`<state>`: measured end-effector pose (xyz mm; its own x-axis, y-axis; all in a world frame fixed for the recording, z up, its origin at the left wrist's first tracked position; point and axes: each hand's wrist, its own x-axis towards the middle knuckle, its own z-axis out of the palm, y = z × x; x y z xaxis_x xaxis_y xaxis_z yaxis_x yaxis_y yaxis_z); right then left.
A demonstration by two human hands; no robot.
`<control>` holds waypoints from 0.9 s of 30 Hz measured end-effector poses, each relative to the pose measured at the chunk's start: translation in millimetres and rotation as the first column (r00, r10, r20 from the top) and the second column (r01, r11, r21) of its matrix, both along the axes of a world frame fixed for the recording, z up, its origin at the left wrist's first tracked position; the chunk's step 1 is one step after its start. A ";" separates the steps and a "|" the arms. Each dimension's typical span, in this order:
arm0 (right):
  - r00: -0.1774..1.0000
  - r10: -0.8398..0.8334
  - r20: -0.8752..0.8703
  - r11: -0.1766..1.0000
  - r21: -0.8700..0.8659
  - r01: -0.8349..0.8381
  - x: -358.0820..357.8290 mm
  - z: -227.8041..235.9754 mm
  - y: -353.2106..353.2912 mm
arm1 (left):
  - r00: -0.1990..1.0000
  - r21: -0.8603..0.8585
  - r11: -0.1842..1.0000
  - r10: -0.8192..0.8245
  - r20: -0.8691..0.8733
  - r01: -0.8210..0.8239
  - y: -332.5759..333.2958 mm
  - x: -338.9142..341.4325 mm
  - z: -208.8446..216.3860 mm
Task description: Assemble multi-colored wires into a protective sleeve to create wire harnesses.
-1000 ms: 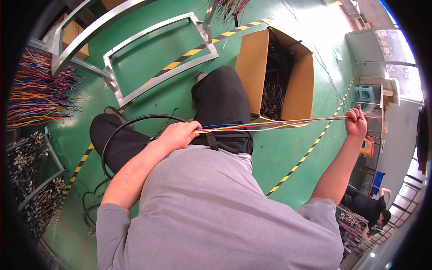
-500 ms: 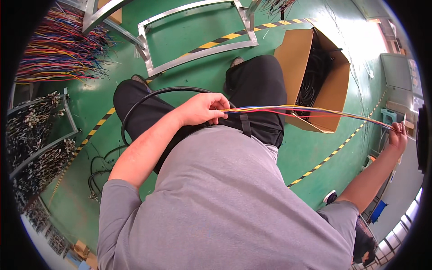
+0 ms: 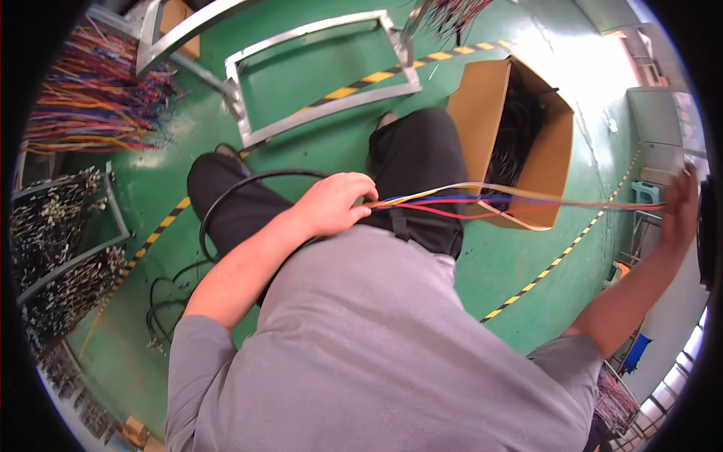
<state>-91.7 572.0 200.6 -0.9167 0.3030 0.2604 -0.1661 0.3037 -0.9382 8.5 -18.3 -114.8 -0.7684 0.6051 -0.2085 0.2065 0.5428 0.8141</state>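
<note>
My left hand is closed in front of my waist, around the spot where a thick black cable meets a bundle of coloured wires. The cable arcs from that hand over my left thigh. Yellow, white, red, pink and blue wires stretch right from my fingers, fanned apart midway and closer together at the far end. That end reaches my right hand, held out far to the right. Motion smears its fingers, so whether it grips the wires is unclear.
An open cardboard box of black cable stands beside my right leg. A metal frame lies ahead of my feet. Racks at left hold coloured wires and dark cable ends. Loose black cable rests on the green floor.
My right hand has moved up and slightly outward, its fingers now blurred. The wires have spread apart in the middle. My left hand keeps its hold, sitting slightly lower in the view.
</note>
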 end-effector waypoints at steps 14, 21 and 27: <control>0.430 0.688 0.585 0.654 -0.242 -0.717 103.2 -190.0 -351.8 | 0.726 0.734 0.147 -0.109 0.679 -0.664 34.5 -11.4 88.0; 0.316 0.763 0.564 0.628 -0.529 -0.571 106.4 -199.6 -368.9 | 0.636 0.629 0.149 0.002 0.771 -0.763 29.0 -4.8 92.7; 0.318 0.775 0.546 0.614 -0.535 -0.580 97.4 -199.0 -381.0 | 0.649 0.638 0.162 0.021 0.760 -0.753 11.8 -14.1 95.4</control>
